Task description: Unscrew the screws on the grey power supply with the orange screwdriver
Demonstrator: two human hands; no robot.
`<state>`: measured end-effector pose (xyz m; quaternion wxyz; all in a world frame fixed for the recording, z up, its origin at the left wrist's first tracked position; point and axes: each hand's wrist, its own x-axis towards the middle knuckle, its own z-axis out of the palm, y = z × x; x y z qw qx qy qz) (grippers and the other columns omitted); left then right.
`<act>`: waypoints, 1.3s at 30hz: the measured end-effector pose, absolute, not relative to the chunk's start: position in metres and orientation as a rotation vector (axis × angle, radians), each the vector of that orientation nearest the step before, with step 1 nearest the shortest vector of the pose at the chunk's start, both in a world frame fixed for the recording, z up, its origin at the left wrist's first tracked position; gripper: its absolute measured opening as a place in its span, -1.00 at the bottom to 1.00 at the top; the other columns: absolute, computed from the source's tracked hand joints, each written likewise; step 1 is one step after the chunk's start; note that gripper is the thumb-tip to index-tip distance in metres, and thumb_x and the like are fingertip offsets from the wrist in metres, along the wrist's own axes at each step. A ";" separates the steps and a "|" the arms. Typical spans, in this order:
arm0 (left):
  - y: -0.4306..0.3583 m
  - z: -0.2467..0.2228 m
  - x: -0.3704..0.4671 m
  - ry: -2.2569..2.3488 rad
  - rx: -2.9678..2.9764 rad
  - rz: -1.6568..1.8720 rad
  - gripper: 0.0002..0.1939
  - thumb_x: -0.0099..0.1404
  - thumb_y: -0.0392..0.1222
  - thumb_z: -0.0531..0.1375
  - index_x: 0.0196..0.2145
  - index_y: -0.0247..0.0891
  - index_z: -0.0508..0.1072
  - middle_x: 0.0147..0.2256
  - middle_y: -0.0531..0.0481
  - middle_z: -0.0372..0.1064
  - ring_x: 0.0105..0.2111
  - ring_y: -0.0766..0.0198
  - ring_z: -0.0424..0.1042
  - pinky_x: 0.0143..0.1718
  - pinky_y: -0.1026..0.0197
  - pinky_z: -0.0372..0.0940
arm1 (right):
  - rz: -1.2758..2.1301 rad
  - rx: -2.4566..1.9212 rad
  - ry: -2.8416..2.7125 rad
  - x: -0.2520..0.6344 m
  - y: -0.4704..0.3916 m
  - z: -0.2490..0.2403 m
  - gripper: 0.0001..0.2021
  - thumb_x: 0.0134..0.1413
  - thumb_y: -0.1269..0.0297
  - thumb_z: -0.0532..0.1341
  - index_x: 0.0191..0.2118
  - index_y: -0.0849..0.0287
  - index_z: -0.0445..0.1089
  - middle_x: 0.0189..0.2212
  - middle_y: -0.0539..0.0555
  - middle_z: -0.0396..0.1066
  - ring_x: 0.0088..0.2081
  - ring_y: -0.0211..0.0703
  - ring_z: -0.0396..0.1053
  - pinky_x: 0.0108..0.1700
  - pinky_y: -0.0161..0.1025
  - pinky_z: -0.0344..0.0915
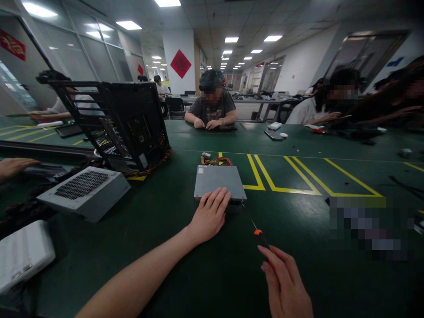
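A grey metal computer power supply [220,176] lies on the green table [159,265] in front of me. My left hand [212,212] rests on its near edge, fingers stretched out over the top. In my right hand [286,278] is a screwdriver [261,238] with an orange and black handle. Its thin shaft points up and left, and the tip is at the near right corner of the power supply. Whether the tip sits in a screw I cannot tell. Behind the power supply lies a bundle of coloured cables [218,160].
To the left stands an open black computer case [132,119]. A second power supply [99,190] with a grille and a white device [24,254] lie nearer. Another person's hand [15,168] reaches in at far left. Across the table sits a person [212,106]. Yellow tape lines [288,191] mark the table.
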<state>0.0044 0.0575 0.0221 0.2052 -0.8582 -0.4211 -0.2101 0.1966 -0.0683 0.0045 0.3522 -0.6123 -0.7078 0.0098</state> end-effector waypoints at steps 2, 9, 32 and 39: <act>0.058 0.022 0.005 -1.183 -2.403 -0.583 -0.44 0.29 -0.16 -0.03 0.21 -0.35 0.01 0.22 -0.11 -0.02 0.21 0.12 -0.07 0.16 0.08 -0.13 | 0.028 -1.559 -1.840 0.194 -0.068 0.004 -0.70 0.17 0.22 0.02 0.03 -0.01 0.20 -0.06 0.14 0.23 -0.17 -0.12 0.41 -0.31 -0.29 0.43; 0.058 0.022 0.004 -1.196 -2.413 -0.574 -0.44 0.29 -0.16 -0.02 0.22 -0.34 0.00 0.22 -0.09 -0.04 0.21 0.13 -0.08 0.16 0.08 -0.14 | -0.029 -1.492 -1.870 0.183 -0.071 0.005 -0.68 0.17 0.33 -0.01 0.05 0.04 0.14 0.03 0.20 0.12 -0.03 -0.04 0.32 -0.20 -0.21 0.43; 0.058 0.021 0.004 -1.184 -2.423 -0.597 -0.44 0.29 -0.16 -0.02 0.22 -0.34 0.00 0.22 -0.11 -0.04 0.21 0.13 -0.08 0.16 0.07 -0.14 | -0.103 -1.513 -1.909 0.185 -0.069 0.004 -0.69 0.20 0.29 -0.06 0.05 0.10 0.09 0.02 0.23 0.09 -0.06 -0.09 0.33 -0.26 -0.27 0.45; 0.059 0.022 0.004 -1.187 -2.420 -0.585 -0.43 0.29 -0.15 -0.02 0.22 -0.34 0.00 0.22 -0.10 -0.04 0.21 0.13 -0.08 0.16 0.08 -0.13 | 0.011 -1.580 -1.905 0.189 -0.070 0.005 -0.70 0.23 0.22 -0.08 0.07 -0.01 0.09 -0.04 0.15 0.16 -0.26 -0.24 0.43 -0.38 -0.40 0.44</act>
